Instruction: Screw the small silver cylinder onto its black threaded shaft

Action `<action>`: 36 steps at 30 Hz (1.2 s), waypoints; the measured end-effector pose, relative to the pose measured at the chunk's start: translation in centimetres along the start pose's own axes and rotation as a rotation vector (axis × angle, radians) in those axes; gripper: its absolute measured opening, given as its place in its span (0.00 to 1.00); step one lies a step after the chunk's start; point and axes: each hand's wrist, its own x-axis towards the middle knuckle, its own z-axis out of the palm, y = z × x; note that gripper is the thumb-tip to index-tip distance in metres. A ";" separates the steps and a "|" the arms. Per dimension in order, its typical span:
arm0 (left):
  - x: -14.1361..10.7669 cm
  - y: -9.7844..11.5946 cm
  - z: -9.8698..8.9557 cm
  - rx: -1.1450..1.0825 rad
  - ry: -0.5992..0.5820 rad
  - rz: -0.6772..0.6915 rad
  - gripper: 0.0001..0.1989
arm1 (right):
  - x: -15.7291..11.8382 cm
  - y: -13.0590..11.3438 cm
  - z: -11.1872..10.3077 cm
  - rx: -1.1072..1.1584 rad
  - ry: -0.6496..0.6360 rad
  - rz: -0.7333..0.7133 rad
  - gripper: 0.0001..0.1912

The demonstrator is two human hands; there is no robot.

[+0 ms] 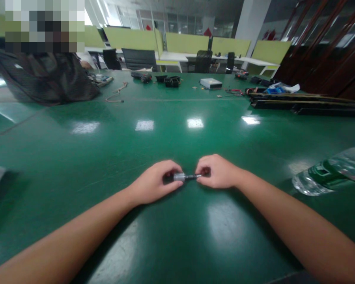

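Note:
Between my two hands, a small metal cylinder (179, 176) with a thin dark shaft (191, 177) lies level, low over the green table (177, 146). The thumb and fingers of my left hand (156, 181) close round the thick silver cylinder from the left. On the other side, my right hand (217, 172) pinches the far end of the thin shaft between thumb and curled fingers. The tip of the shaft is partly hidden by those fingers.
A clear plastic bottle (328, 173) with a green label lies at the right. A dark bag (56, 75) stands at the back left. Black strips (307, 104) lie at the back right. A white box (211, 83) and black parts (172, 81) sit along the far edge.

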 end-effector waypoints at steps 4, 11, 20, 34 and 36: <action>0.0 -0.2 0.0 0.007 0.003 0.022 0.11 | 0.6 -1.1 1.3 -0.042 0.037 -0.076 0.05; 0.0 -0.2 -0.1 0.002 -0.002 0.036 0.11 | 0.4 -1.0 1.3 0.003 0.037 -0.114 0.09; -0.1 -0.2 0.0 0.020 -0.001 0.017 0.13 | 0.6 -0.9 1.6 -0.014 0.032 -0.111 0.07; 0.1 0.0 0.1 0.009 0.006 -0.007 0.13 | 0.5 -1.0 1.5 -0.029 0.039 -0.151 0.06; 0.1 0.0 0.1 0.007 0.007 -0.009 0.13 | 0.5 -1.0 1.5 -0.028 0.042 -0.149 0.06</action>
